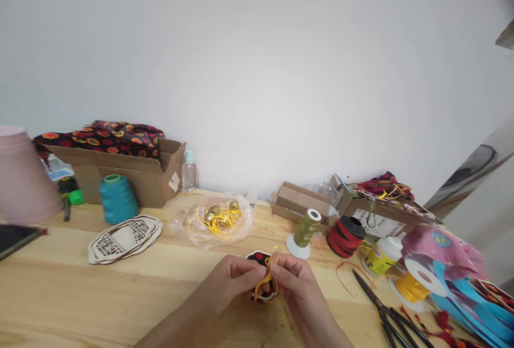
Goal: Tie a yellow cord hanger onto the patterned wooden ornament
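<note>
My left hand (233, 279) and my right hand (293, 281) meet over the wooden table (80, 289), fingers pinched together. Between them they hold a small flat ornament (263, 275) covered in dark patterned fabric with a pale edge. A yellow cord (268, 273) loops across it and runs through the fingers of both hands. Just beyond the hands lies a clear plastic bag (211, 219) with gold bells and more yellow cord inside.
A gold-green thread spool (305, 230), a red and black spool (344, 236) and yellow spools (412, 286) stand to the right, with black scissors (381, 308). Left are a teal thread cone (116, 198), cut wooden pieces (124, 238), a cardboard box (132, 176) with patterned fabric, and a phone (16, 238).
</note>
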Demonstrator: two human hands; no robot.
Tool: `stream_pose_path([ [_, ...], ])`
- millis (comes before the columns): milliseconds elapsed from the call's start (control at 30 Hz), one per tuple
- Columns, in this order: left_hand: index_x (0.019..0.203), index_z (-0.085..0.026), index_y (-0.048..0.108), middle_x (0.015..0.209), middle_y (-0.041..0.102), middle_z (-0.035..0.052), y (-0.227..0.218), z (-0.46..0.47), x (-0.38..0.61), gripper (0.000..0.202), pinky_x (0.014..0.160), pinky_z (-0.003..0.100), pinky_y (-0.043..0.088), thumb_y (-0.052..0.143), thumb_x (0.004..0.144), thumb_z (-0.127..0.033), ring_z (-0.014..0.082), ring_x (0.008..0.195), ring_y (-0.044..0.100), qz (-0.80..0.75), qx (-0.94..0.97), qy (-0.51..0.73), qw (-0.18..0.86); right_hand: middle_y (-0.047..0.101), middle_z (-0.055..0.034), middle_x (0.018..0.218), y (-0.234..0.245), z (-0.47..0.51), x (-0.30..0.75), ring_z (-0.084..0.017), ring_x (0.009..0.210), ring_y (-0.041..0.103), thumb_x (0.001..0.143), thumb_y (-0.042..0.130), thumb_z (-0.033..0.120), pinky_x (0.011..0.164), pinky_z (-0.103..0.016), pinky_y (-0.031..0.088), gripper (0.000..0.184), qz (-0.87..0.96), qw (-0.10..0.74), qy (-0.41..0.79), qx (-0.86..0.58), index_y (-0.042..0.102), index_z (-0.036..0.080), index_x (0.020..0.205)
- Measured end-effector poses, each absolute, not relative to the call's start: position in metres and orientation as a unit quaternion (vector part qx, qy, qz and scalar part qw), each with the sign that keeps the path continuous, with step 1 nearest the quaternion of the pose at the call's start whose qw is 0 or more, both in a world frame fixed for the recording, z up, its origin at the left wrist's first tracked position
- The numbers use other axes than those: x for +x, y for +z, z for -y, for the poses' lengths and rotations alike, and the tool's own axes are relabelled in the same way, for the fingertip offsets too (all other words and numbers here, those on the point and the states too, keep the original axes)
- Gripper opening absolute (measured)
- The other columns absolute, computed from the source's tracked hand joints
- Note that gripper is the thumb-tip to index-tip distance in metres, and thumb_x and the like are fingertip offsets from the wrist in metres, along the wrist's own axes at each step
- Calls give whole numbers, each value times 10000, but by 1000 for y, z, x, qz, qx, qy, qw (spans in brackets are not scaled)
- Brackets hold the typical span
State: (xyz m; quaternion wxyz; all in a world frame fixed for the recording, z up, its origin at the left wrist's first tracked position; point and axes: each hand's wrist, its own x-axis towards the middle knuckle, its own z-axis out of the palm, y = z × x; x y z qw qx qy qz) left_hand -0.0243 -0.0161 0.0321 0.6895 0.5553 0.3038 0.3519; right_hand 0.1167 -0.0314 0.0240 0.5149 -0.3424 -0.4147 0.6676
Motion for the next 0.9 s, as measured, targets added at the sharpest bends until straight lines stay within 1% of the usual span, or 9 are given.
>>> stream_pose_path([
  [133,507,-111,652,501,544,24,26,17,-22,372,476,217,246,602,595,-469,102,480,386,-303,487,336,747,564,-13,461,21,32,117,-105,430,499,592,665,354,456,-201,338,253,408,498,687,-338,584,116,569],
  [267,501,-117,657,496,550,16,23,17,-21,307,505,225,284,682,513,-423,107,494,415,-319,456,331,762,579,-15,492,25,36,115,-89,444,493,605,668,298,470,-193,334,207,398,505,684,-347,587,110,573],
  [433,520,-107,672,469,550,8,24,16,-21,258,472,211,249,662,555,-362,93,467,379,-329,494,327,735,551,6,484,19,32,116,-78,431,467,572,690,309,455,-189,332,222,409,501,682,-341,587,115,543],
  [533,537,-105,671,518,577,23,26,17,-22,238,523,228,311,634,585,-335,120,514,431,-333,483,342,735,563,-3,545,15,30,118,-94,486,492,598,674,315,481,-199,360,200,432,513,650,-357,607,129,630],
  [600,536,-102,655,538,578,33,27,18,-22,246,575,250,349,605,625,-326,143,558,473,-317,448,363,753,574,-13,640,17,31,119,-116,567,517,624,654,305,529,-219,391,208,465,559,559,-399,613,158,765],
  [667,525,-105,631,528,562,28,26,19,-23,255,578,247,359,581,661,-314,141,562,481,-306,414,391,763,555,-13,700,21,34,119,-129,610,511,621,654,269,553,-235,405,233,538,595,401,-442,602,194,835],
  [700,519,-108,621,527,555,25,26,18,-24,256,562,237,355,574,673,-306,133,554,473,-302,400,405,765,544,-13,710,23,35,118,-134,618,504,613,657,242,556,-241,408,232,588,595,315,-448,601,205,836],
  [800,585,-107,632,582,571,34,24,17,-24,216,546,222,347,553,702,-270,127,581,467,-283,369,431,773,530,-26,723,26,39,116,-153,658,502,623,630,157,568,-256,414,193,730,533,117,-412,610,220,805],
  [900,629,-92,646,584,565,34,26,18,-24,201,550,225,342,546,711,-246,124,586,460,-266,370,426,781,528,-35,702,23,39,113,-148,641,500,659,583,123,544,-251,401,161,779,480,13,-404,617,215,788],
])
